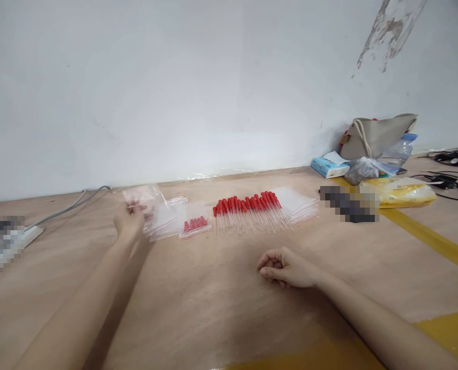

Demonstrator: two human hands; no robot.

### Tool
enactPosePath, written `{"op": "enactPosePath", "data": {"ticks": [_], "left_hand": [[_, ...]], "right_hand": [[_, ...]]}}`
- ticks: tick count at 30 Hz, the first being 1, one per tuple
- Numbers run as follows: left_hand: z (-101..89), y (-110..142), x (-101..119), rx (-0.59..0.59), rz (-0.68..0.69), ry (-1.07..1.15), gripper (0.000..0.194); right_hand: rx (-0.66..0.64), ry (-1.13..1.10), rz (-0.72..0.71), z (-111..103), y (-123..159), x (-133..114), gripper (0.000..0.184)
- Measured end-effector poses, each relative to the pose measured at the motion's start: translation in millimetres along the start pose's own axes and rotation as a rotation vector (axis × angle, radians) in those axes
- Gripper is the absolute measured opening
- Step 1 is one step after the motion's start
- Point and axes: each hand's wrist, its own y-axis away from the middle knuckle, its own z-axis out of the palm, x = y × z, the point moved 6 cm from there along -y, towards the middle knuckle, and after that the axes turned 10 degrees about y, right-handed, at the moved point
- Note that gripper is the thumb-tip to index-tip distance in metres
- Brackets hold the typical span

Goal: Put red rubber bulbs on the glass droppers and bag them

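Observation:
My left hand [130, 218] pinches the edge of a clear zip bag [151, 198], which is raised at a tilt over a pile of similar zip bags [177, 213]. Beside that pile lies a filled zip bag [195, 226] with several red rubber bulbs showing through it. A row of glass droppers [248, 213] with red bulbs stretches across the middle, bulbs toward the wall. More flat bags [300, 205] are stacked to its right. Nearer to me, my right hand [286, 267] rests above the table with fingers loosely curled in and nothing visible in them.
At the back right are a blue tissue pack [329, 165], a grey bag [379, 136], a yellow plastic package [402, 194] and black cables [452, 156]. A blurred dark object [348, 204] lies nearby. A power strip [13, 252] with a grey cable is at the left.

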Motion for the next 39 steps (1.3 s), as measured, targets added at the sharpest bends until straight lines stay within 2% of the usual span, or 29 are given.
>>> {"op": "enactPosePath", "data": {"ticks": [2,5,7,8,10,11,13,14,15,16,18,20,22,23,25,27,34,39], "left_hand": [[7.9,26.1,-1.3,-0.03,-0.132,0.228,0.015],[23.0,82.9,-7.0,-0.155,-0.296,0.398,0.012],[35.0,134.7,-19.3,-0.337,-0.629,0.64,0.013],[33.5,160.0,-24.0,-0.394,-0.761,0.632,0.011],[21.7,199.6,-24.4,-0.537,-0.859,0.565,0.003],[14.2,216.5,-23.2,-0.651,-0.906,0.501,0.01],[-0.1,246.0,-19.3,-1.018,-0.965,0.262,0.029],[-7.3,255.0,-18.1,-1.202,-0.929,0.079,0.035],[-11.5,254.3,-16.5,-1.295,-0.796,-0.085,0.037],[-10.6,247.1,-13.1,-1.325,-0.59,-0.224,0.037],[4.0,224.6,3.0,-1.225,-0.037,-0.382,0.034],[25.2,212.5,22.0,-1.094,0.495,-0.424,0.033],[46.7,210.6,27.4,-1.03,0.819,-0.455,0.032],[56.7,211.9,25.8,-1.037,0.915,-0.482,0.038],[72.2,217.0,18.6,-1.1,1.001,-0.534,0.048],[80.0,223.2,12.0,-1.165,0.998,-0.57,0.054],[81.8,240.7,16.6,-1.219,0.936,-0.541,0.061],[81.5,241.2,18.7,-1.187,0.892,-0.478,0.057]], "right_hand": [[0.002,0.001,-0.008,0.0,-0.1,-0.8,0.031],[0.003,0.006,-0.005,0.2,-0.5,-0.1,0.031],[0.005,0.01,-0.004,0.2,-0.7,0.6,0.031],[0.006,0.012,-0.006,0.1,-0.7,0.4,0.031],[0.008,0.018,-0.01,-0.3,-0.2,-0.6,0.031],[0.01,0.02,-0.01,-0.4,0.0,-1.3,0.031],[0.011,0.025,-0.004,-0.1,0.0,-2.2,0.03],[0.014,0.03,-0.001,0.2,-0.5,-2.3,0.03],[0.029,0.04,-0.001,0.3,-1.3,-2.5,0.029],[0.059,0.064,-0.011,-0.2,-2.3,-2.9,0.028],[0.17,0.161,-0.062,-3.1,-4.0,-5.8,0.024],[0.317,0.295,-0.141,-6.6,-3.7,-11.8,0.021],[0.429,0.404,-0.228,-7.6,-1.3,-19.6,0.018],[0.457,0.441,-0.269,-7.1,0.1,-23.5,0.018],[0.469,0.496,-0.355,-5.0,2.5,-31.3,0.02],[0.438,0.539,-0.431,-2.5,3.7,-37.7,0.025],[0.316,0.66,-0.579,3.4,3.0,-46.3,0.029],[0.252,0.732,-0.612,6.7,6.4,-50.8,0.026]]}}
